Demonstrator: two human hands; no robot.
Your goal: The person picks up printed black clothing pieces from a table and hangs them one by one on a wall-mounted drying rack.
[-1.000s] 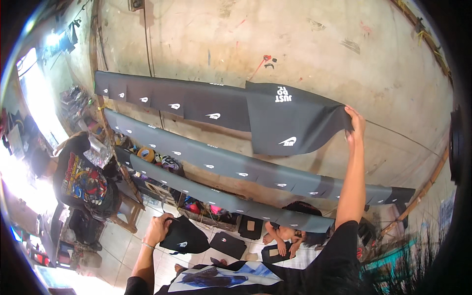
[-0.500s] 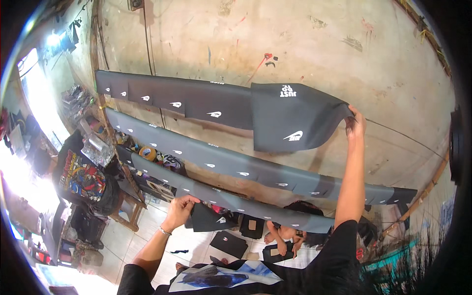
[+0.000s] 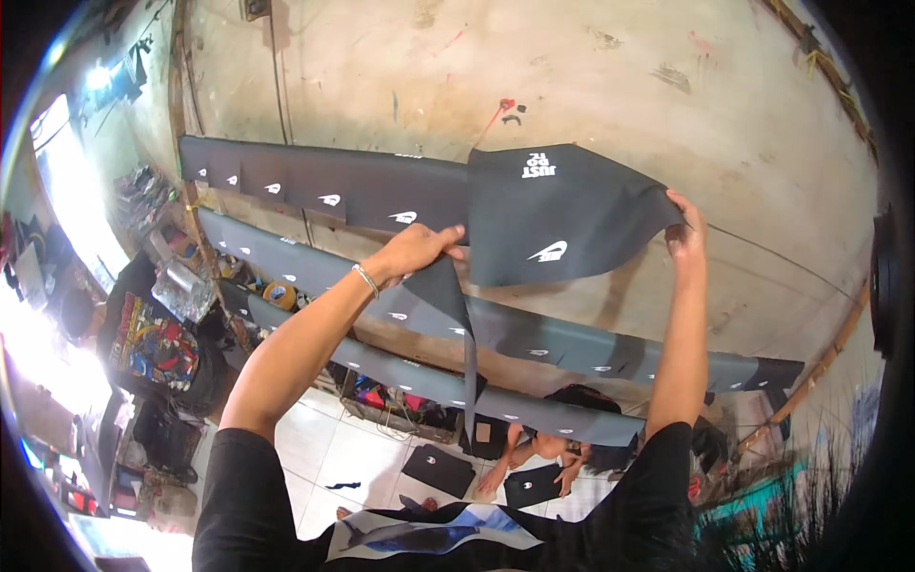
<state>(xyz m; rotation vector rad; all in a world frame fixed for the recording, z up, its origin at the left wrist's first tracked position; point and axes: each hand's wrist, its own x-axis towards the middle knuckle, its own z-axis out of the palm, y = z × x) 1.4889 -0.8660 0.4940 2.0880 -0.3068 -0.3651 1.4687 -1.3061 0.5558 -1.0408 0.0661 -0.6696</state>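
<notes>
Head view: dark garment point(image 3: 562, 214) before rows of hung garments point(image 3: 324, 191).

What you can't make out from up here

Your left hand point(image 3: 412, 253) covers the corner of the black shirt point(image 3: 562, 214) it pinches, and your right hand point(image 3: 688, 234) hides the far edge behind its fingers. Your own shoulders and chest run off the lower edge. The seated person point(image 3: 538, 448) on the floor sits half behind the lowest row of hung shirts point(image 3: 562, 415). The window point(image 3: 67, 200) at left is blown out white, and the clutter point(image 3: 152, 334) beneath it is too bent and small to sort.
</notes>
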